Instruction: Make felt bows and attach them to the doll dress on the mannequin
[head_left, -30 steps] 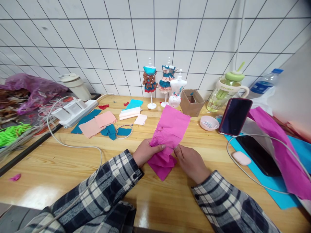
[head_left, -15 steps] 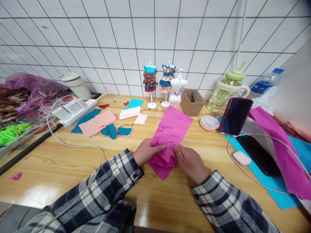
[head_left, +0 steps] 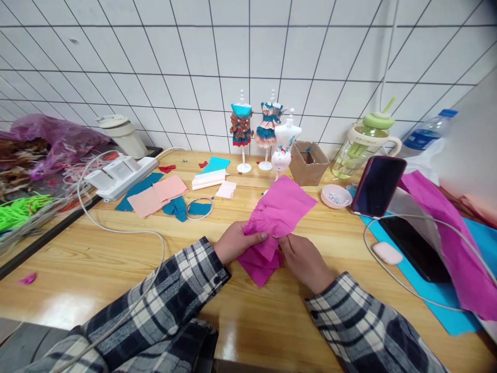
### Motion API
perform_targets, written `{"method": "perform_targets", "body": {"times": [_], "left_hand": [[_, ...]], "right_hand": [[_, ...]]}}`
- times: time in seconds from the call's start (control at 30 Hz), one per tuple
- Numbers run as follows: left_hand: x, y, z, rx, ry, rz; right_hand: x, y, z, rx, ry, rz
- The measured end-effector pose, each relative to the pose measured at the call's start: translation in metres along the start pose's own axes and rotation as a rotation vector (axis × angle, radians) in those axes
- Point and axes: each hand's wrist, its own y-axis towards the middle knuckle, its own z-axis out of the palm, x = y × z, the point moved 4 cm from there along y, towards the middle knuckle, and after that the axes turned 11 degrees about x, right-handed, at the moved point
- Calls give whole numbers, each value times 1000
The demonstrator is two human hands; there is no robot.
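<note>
A magenta sheet (head_left: 287,204), gathered and creased across its middle, is between my hands above the wooden table. My left hand (head_left: 236,242) is closed on its left side, the thumb lying on top. My right hand (head_left: 306,259) pinches at the right edge of the gathered part; a thin thing shows near those fingertips, too small to make out. Behind the sheet stand a bare white dress form (head_left: 288,135) and two dressed ones, one in brown and blue (head_left: 241,127), the other in ruffles (head_left: 267,127).
Peach cloth (head_left: 157,196), blue scraps and a power strip (head_left: 120,176) lie to the left, with a cable across the table (head_left: 186,331). To the right are a cardboard box (head_left: 310,168), a bead bowl (head_left: 336,197), a propped phone (head_left: 378,185) and a green-lidded jug (head_left: 359,147).
The sheet's upper part has swung slightly right and down, uncovering more of the bare form's base. Both hands keep their hold, almost unmoved. The view has shifted a little.
</note>
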Motion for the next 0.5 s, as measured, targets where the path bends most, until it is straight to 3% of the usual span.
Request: {"method": "perform_targets", "body": {"times": [0.23,0.5], "left_hand": [[-2,-1,0,6,18,-17],[0,-1,1,5,-170,-21]], "right_hand": [[2,0,-1,33,-38,22],[0,0,-1,40,-44,41]]}}
